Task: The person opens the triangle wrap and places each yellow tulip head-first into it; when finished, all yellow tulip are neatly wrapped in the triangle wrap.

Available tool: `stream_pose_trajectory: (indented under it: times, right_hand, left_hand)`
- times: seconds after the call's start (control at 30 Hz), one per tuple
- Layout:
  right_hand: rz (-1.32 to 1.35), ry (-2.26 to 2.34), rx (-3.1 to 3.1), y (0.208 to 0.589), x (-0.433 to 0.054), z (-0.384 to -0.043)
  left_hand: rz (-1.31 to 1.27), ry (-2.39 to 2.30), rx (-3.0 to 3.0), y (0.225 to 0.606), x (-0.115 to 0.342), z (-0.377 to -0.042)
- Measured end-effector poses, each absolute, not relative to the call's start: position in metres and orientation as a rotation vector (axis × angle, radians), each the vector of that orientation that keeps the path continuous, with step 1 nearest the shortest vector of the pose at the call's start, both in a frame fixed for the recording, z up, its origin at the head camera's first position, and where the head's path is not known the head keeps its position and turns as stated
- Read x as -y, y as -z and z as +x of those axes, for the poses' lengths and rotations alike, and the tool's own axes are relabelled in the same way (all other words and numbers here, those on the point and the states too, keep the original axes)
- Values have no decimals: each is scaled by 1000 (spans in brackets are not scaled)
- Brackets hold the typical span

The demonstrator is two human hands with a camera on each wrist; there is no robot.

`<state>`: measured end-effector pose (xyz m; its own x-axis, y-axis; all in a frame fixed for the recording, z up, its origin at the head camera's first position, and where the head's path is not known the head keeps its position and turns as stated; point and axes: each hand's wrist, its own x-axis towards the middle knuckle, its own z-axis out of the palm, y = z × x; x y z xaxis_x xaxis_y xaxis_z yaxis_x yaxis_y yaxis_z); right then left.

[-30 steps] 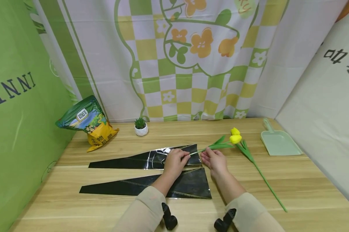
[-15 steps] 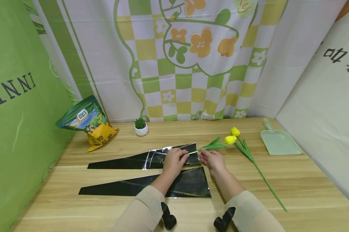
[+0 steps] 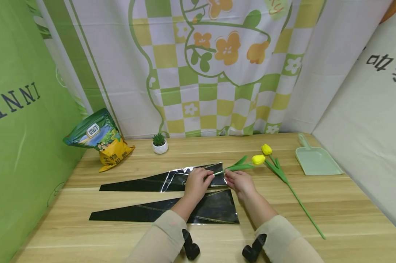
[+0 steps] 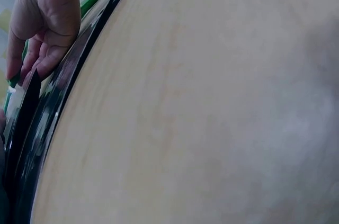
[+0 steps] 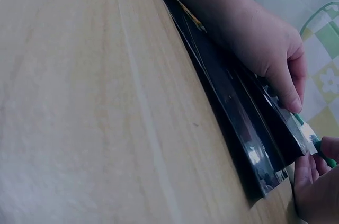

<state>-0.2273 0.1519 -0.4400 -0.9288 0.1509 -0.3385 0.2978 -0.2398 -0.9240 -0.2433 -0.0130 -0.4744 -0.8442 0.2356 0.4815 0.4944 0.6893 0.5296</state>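
An artificial yellow tulip (image 3: 258, 159) lies with its stem over the wide end of the far black wrapping sleeve (image 3: 132, 184), which has a shiny clear front. My left hand (image 3: 197, 181) pinches the stem at the sleeve's mouth between thumb and fingers. Close to the sleeve's right edge, my right hand (image 3: 242, 183) pinches the same tulip at the base of its leaves. The left wrist view catches the right hand (image 4: 47, 28), its fingers right by the sleeve's edge. Both hands meet around the clear film in the right wrist view.
A second black sleeve (image 3: 214, 210) lies nearer me, under my left forearm. To the right rests another yellow tulip (image 3: 266, 149) with a long green stem. A pale green dustpan (image 3: 318, 160), a small potted succulent (image 3: 160, 146) and a fertilizer bag (image 3: 106, 140) stand farther back.
The held tulip has slid left, its bloom now left of the other tulip's bloom and its leaves closer to the sleeve. My right hand has shifted slightly left; the left hand stays nearly in place.
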Motion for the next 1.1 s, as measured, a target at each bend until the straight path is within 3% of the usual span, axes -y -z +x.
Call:
stream_pose_trajectory:
  times: [1.1]
  right_hand:
    - [713, 2563, -1849, 441, -186, -229]
  left_hand:
    - [-533, 931, 2560, 470, 13, -240]
